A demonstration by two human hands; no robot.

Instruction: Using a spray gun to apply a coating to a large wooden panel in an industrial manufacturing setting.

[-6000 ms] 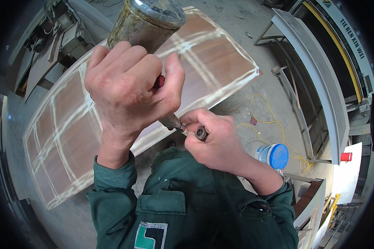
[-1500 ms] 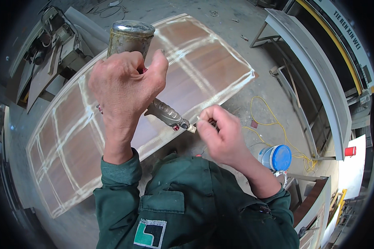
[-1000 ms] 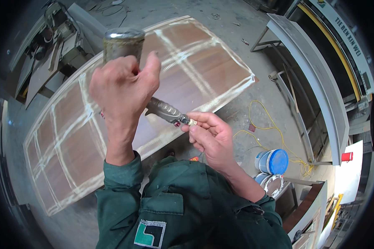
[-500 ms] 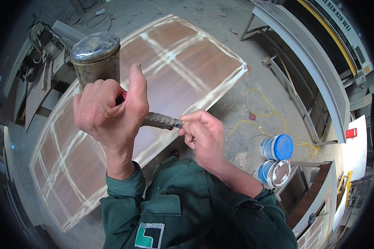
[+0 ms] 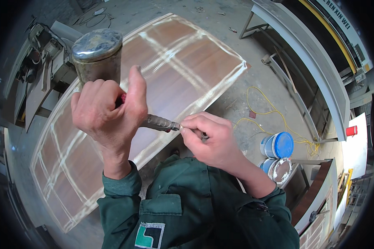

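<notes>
My left hand is wrapped around a spray gun, its thumb pointing up. The gun's lidded metal cup stands beyond my knuckles. A worn metal handle runs from my left hand toward my right hand, whose thumb and index finger pinch at the handle's narrow end. A small metal fitting shows between the curled fingers of that hand; how it joins the gun is hidden. Below and beyond lies a large brown panel with whitish bands across it.
Two blue-and-white buckets stand on the floor at right, near a yellow hose. A long grey bench with a metal frame is at far right. Machinery stands at far left. A red cup-like container is by the right rim.
My right hand has shifted slightly right, its fingers have rolled, and more of the small metal fitting shows. The spray gun and left hand have moved only slightly left.
</notes>
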